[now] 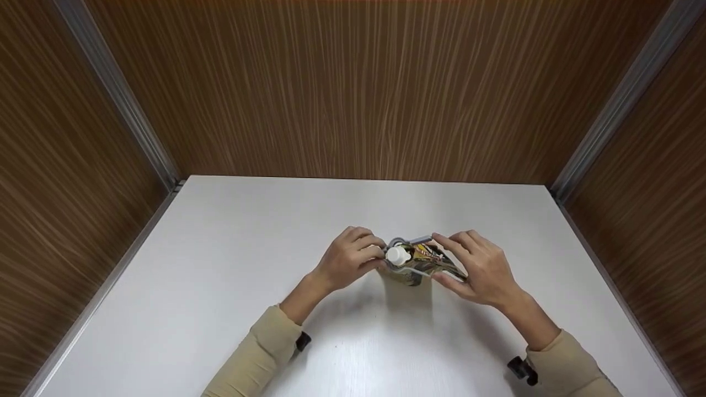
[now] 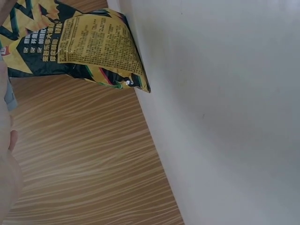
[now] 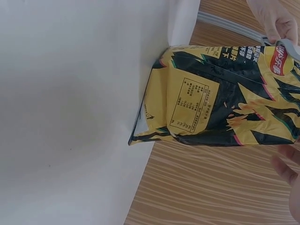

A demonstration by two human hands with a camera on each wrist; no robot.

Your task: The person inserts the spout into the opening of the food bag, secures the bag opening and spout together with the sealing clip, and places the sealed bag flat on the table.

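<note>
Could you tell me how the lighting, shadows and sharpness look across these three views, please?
Head view: even light, soft shadows under the hands and bag on the white table, walls streaked at the edges. Left wrist view: bag print sharp, left hand a blur at the edge. Right wrist view: crisp bag, table washed out.

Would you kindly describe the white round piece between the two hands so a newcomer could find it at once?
Look at the white table between wood-grain walls; near its middle both hands hold an upright yellow-and-black snack bag. At the bag's top, by the left hand, sits the white round knob of a grey clip, the only plain white piece on the printed bag.
</note>
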